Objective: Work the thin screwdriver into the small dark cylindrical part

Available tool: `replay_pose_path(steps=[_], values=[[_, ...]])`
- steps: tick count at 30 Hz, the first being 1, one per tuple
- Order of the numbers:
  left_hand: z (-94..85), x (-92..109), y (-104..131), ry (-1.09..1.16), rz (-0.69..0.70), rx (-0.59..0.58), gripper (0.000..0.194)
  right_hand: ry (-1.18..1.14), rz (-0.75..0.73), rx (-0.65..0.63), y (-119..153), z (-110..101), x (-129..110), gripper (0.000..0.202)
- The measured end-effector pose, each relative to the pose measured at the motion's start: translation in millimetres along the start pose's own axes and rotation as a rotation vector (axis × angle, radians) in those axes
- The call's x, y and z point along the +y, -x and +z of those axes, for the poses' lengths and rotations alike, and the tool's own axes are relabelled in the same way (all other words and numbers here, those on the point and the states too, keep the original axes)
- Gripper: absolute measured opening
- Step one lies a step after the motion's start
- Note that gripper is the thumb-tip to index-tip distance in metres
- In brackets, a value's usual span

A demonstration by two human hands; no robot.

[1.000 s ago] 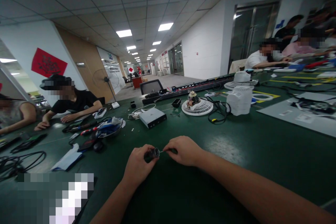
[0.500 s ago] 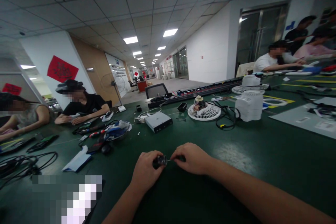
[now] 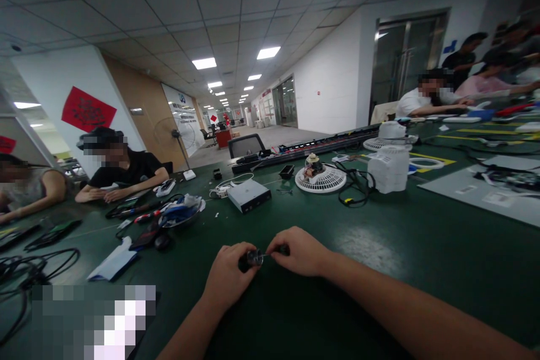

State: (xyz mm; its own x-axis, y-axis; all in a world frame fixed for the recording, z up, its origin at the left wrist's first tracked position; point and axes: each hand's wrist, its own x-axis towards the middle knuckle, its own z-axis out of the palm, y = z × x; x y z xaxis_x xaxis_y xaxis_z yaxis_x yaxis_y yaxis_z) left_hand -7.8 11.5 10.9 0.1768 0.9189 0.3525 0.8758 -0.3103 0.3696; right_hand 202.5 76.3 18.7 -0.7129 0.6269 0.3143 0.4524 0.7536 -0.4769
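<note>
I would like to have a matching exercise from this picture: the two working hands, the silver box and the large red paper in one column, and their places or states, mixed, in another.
Column one
1. Left hand
2. Right hand
3. Silver box
4. Large red paper

Column two
A. pinching a thin piece
B. on a white wall
C. holding a dark cylinder
D. lying on the green table

Right pairs: 1-C, 2-A, 3-D, 4-B.
</note>
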Motion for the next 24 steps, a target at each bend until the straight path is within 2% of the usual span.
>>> replay_pose_path(steps=[4, 8, 14, 18, 22, 24], values=[[-0.5, -0.7, 0.2, -0.013, -0.004, 0.009, 0.017, 0.073, 0.055, 0.029, -0.3, 1.0, 1.4, 0.024], [1.1, -2.4, 0.4, -0.013, -0.011, 0.028, 0.017, 0.009, 0.015, -0.038, -0.1, 2.2, 1.7, 0.024], [0.4, -1.2, -0.1, -0.022, 0.000, 0.011, 0.017, 0.059, 0.084, 0.028, -0.7, 1.3, 0.2, 0.024], [-1.4, 0.6, -0.2, -0.025, 0.018, 0.020, 0.015, 0.019, 0.058, -0.040, -0.4, 1.1, 0.8, 0.025], [-0.9, 1.0, -0.2, -0.036, 0.020, -0.008, 0.013, 0.056, 0.054, 0.007, -0.2, 1.0, 0.4, 0.025], [-0.5, 0.5, -0.2, -0.043, 0.021, -0.011, 0.013, 0.085, 0.053, -0.017, -0.1, 0.9, 0.8, 0.024]])
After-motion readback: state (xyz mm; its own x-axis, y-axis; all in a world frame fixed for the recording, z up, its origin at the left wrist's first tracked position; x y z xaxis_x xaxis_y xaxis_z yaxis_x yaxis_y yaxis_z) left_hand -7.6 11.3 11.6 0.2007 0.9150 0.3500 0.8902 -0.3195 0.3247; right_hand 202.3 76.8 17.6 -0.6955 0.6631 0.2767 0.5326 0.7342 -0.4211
